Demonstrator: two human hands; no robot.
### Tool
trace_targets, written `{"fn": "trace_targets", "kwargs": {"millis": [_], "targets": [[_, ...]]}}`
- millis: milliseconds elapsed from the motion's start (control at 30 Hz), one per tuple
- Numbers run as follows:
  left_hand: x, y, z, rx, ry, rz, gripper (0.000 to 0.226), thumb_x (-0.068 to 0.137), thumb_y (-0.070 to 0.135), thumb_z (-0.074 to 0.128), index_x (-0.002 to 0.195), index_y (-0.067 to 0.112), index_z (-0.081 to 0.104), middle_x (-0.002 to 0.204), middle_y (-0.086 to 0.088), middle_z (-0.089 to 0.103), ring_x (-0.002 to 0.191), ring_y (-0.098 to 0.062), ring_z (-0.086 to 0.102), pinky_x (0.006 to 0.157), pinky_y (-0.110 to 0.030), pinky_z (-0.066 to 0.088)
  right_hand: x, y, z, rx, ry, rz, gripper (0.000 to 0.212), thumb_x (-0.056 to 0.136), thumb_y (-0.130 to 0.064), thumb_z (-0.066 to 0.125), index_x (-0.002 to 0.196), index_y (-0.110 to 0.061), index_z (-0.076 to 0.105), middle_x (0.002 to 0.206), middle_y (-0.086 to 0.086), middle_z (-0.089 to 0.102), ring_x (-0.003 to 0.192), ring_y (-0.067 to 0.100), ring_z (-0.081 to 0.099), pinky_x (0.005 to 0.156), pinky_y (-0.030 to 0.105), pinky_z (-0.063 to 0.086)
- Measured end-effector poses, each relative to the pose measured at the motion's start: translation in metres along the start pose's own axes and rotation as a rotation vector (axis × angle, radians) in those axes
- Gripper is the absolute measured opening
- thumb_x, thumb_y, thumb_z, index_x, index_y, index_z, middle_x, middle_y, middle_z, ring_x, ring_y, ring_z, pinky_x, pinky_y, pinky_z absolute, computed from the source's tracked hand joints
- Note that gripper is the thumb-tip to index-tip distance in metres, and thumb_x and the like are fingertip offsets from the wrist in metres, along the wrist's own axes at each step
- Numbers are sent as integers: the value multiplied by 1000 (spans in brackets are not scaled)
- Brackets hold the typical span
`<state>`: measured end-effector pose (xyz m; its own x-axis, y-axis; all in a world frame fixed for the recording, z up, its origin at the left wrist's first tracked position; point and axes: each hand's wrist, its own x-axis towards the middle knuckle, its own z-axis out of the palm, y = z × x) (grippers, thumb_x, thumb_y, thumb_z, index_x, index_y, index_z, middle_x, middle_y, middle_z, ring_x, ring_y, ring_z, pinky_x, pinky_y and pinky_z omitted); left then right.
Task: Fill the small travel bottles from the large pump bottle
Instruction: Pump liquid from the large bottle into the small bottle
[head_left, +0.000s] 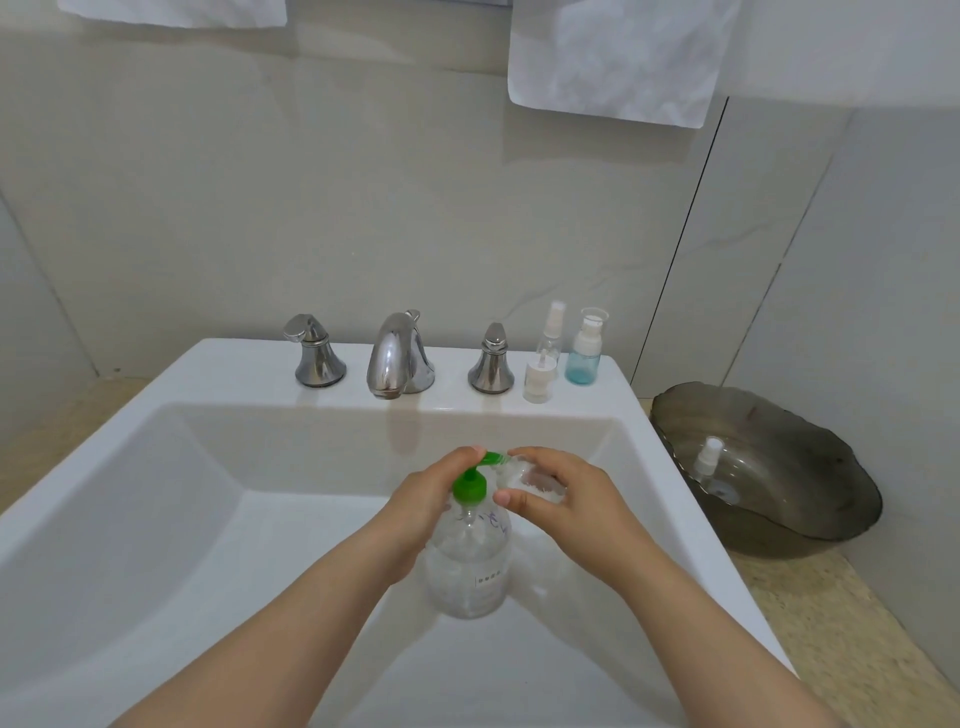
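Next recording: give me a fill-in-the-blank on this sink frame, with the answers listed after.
1. The large pump bottle has a ____ pump head.
2. The right hand holds a small clear bottle at the spout; the pump bottle is gripped by the person's ____.
3. The blue-tinted bottle stands on the sink ledge, to the ____ of the faucet.
4. The grey bowl holds ____ small spray bottle.
Answers: green; left hand; right; one.
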<state>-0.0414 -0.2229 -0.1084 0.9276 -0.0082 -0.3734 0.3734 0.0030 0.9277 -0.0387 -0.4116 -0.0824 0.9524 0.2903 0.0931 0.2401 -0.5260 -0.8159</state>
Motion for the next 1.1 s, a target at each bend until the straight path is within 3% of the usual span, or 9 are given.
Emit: {"fn": "trace_targets", "kwargs": {"millis": [167,300,400,567,800,967,1100], "targets": [[1,1,-1,12,-6,1,76,51,77,66,112,34,76,120,0,74,118,-23,65,112,-48,43,-1,-2,-1,-44,-17,-22,38,83,-49,69,118,-36,62,110,-15,62,106,-5,57,86,19,45],[5,0,-1,13,-7,-4,77,52,78,67,113,32,76,120,-1,73,118,-24,65,113,-49,43,0,-4,-2,-77,-44,-49,25,85,-50,63,107,-37,63,90,-12,62,86,1,59,78,26,49],[5,-1,-2,16,-6,-6,78,52,78,67,113,30,76,119,-2,74,116,-25,67,112,-49,43,0,-4,-1,-99,-67,-43,31,76,-53,64,103,-38,61,90,-12,57,85,4,57,78,27,51],[6,-1,-2,15,-19,0,78,53,78,68,113,29,76,117,-2,75,114,-25,68,111,-49,45,0,0,1,-107,-85,-32,32,71,-28,63,102,-33,57,95,-10,56,89,8,59,84,37,55],[2,1,0,34,-21,3,80,52,79,65,113,28,76,113,-1,77,111,-23,70,111,-47,46,1,-1,3,-122,-59,-59,20,77,-21,67,89,-30,53,85,-8,56,73,4,52,63,15,41],[0,3,0,41,-14,2,84,51,81,63,113,26,75,112,-2,77,109,-24,71,110,-47,47,2,-1,4,-119,-64,-75,17,77,-22,67,86,-26,53,81,-8,55,68,4,48,61,15,38],[2,1,0,38,-4,-20,87,50,84,64,116,28,74,118,-1,75,115,-25,67,112,-48,44,1,-4,2,-120,-72,-60,28,78,-24,70,99,-30,53,93,-10,57,82,2,54,69,16,41]]}}
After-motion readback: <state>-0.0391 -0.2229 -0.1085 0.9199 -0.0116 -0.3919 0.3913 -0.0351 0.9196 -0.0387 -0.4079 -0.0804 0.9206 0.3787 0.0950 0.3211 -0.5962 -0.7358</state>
